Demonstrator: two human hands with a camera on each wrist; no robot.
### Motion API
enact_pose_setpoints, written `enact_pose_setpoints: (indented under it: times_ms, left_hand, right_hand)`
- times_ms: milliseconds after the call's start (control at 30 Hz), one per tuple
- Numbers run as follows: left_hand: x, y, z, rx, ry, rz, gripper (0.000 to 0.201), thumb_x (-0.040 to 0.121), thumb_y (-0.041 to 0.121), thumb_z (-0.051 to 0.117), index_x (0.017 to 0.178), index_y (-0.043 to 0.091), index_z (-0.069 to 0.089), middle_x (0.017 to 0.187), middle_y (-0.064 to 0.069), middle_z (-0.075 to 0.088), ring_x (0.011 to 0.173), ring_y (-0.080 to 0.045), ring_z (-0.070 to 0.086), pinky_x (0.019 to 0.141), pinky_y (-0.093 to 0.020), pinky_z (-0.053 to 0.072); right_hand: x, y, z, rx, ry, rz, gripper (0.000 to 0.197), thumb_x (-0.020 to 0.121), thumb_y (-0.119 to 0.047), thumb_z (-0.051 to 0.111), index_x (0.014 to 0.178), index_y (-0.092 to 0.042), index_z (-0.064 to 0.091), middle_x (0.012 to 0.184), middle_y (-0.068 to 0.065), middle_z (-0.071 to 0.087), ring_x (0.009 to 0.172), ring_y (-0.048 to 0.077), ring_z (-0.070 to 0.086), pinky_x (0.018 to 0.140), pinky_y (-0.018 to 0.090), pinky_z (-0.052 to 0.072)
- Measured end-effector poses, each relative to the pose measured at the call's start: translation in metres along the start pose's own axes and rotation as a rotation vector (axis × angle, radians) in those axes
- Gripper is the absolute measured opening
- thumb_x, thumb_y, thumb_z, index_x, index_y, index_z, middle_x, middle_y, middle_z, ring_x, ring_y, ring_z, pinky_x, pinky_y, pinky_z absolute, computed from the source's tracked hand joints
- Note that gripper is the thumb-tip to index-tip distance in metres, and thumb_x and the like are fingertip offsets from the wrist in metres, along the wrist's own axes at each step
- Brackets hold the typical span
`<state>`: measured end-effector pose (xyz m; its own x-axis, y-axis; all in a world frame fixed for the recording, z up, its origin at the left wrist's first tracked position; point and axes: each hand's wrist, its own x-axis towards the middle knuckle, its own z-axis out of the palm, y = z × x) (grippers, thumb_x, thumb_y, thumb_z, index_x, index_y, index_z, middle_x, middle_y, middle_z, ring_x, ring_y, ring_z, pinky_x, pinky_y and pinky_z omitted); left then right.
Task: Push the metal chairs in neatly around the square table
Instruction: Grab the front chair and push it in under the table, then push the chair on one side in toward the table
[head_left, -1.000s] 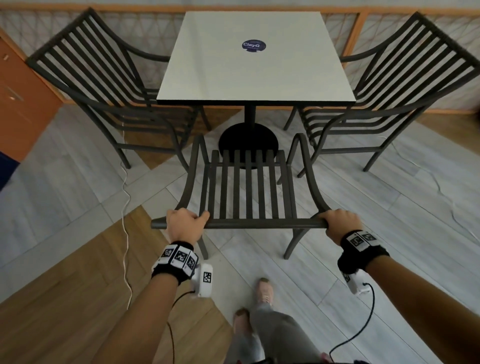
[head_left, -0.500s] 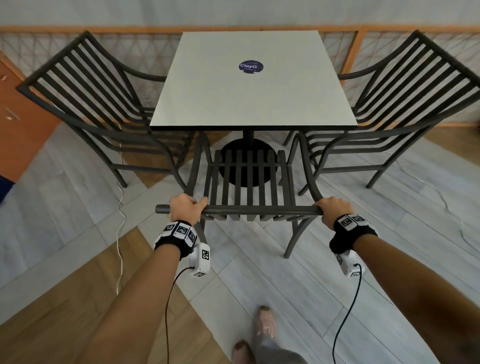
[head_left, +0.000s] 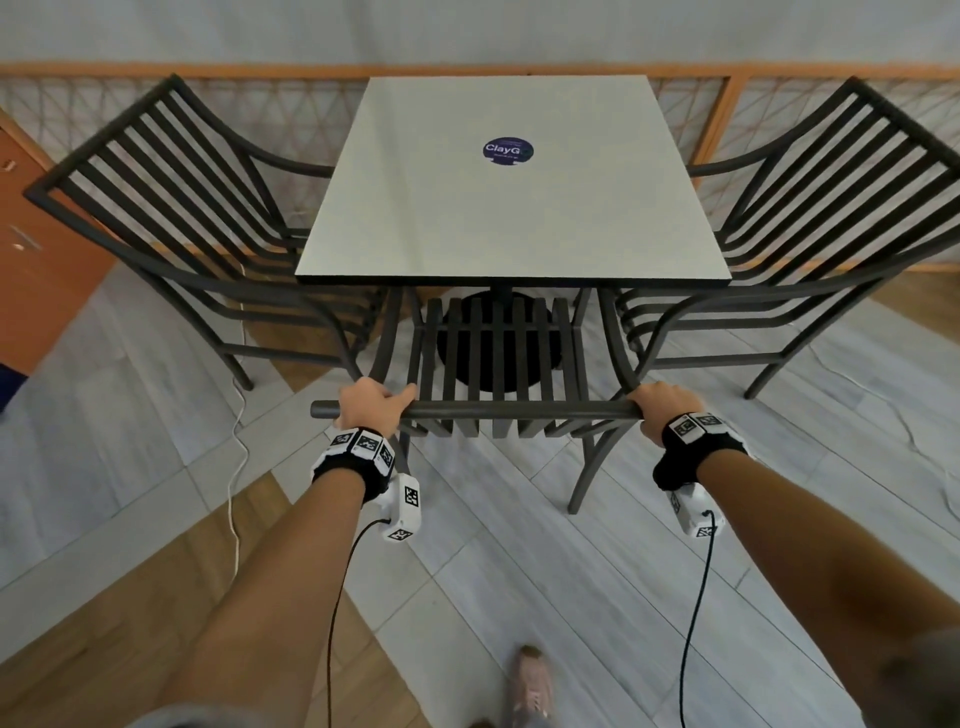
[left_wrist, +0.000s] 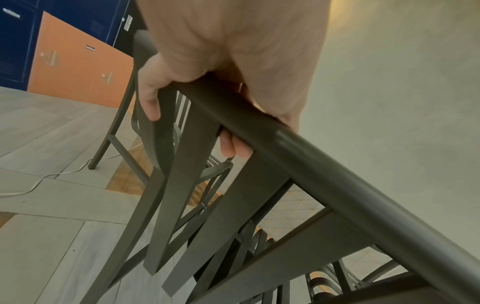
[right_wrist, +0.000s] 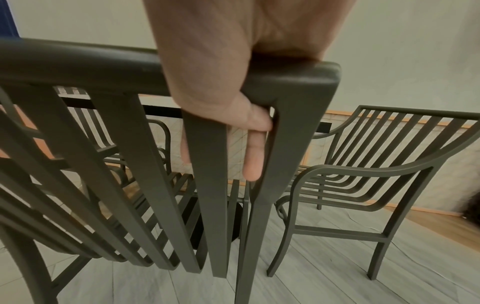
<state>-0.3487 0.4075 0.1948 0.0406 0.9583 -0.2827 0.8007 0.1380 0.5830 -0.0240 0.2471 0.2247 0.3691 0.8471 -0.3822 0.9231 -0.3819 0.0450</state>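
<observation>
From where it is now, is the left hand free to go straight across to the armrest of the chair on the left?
Probably yes. The left hand grips the near chair's top rail, and only open floor seems to lie between it and the left chair's armrest. It would have to let go first.

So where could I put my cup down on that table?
Nearly anywhere: the square table top is bare except for the round blue sticker near the far edge. The wide patch between the sticker and the near edge is free. Below that edge it is crowded: the near chair sits between two side chairs, both hands gripping its top rail.
</observation>
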Motion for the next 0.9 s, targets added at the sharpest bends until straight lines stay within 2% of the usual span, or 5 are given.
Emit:
enact_pose_setpoints:
  times_ms: [100, 233, 400, 700, 900]
  left_hand:
    - [0.002, 0.000, -0.001, 0.022, -0.029, 0.018, 0.053, 0.079, 0.055, 0.063, 0.048, 0.012, 0.060, 0.046, -0.002, 0.052, 0.080, -0.034, 0.065, 0.083, -0.054, 0.054]
    - [-0.006, -0.001, -0.017, -0.034, -0.142, 0.109, 0.046, 0.087, 0.043, 0.062, 0.058, 0.007, 0.063, 0.052, -0.005, 0.051, 0.056, -0.023, 0.053, 0.069, -0.036, 0.050]
    - [-0.011, -0.015, -0.074, -0.014, -0.224, 0.219, 0.020, 0.089, 0.020, 0.063, 0.100, 0.008, 0.075, 0.098, -0.009, 0.071, 0.094, -0.023, 0.063, 0.087, -0.031, 0.046]
    - [0.097, -0.082, -0.209, 0.165, -0.096, 0.165, 0.021, 0.088, 0.016, 0.062, 0.107, 0.009, 0.070, 0.109, -0.013, 0.071, 0.105, -0.029, 0.065, 0.093, -0.033, 0.049]
    - [0.268, -0.141, -0.256, 0.328, -0.075, 0.181, 0.030, 0.091, 0.007, 0.044, 0.111, 0.009, 0.067, 0.115, -0.015, 0.069, 0.108, -0.033, 0.062, 0.095, -0.039, 0.049]
  right_hand:
    - [-0.001, -0.001, -0.004, -0.001, -0.018, -0.007, 0.030, 0.088, -0.008, 0.049, 0.107, -0.024, 0.066, 0.095, 0.006, 0.068, 0.087, 0.028, 0.065, 0.068, 0.034, 0.053]
    - [-0.006, -0.004, -0.013, 0.038, -0.095, -0.053, 0.032, 0.087, -0.008, 0.050, 0.111, -0.025, 0.062, 0.087, 0.001, 0.060, 0.083, 0.024, 0.062, 0.072, 0.034, 0.053]
    - [-0.009, -0.049, -0.059, 0.078, -0.252, -0.332, 0.033, 0.084, -0.021, 0.058, 0.117, -0.028, 0.059, 0.097, -0.004, 0.065, 0.091, 0.019, 0.062, 0.081, 0.030, 0.051]
    - [0.050, -0.260, -0.155, 0.211, -0.369, -0.737, 0.027, 0.085, -0.035, 0.063, 0.112, -0.030, 0.064, 0.099, -0.001, 0.074, 0.092, 0.011, 0.066, 0.091, 0.037, 0.053]
    - [0.145, -0.459, -0.181, 0.371, -0.356, -0.835, 0.028, 0.087, -0.028, 0.063, 0.114, -0.023, 0.063, 0.086, -0.007, 0.070, 0.077, 0.008, 0.066, 0.071, 0.018, 0.047]
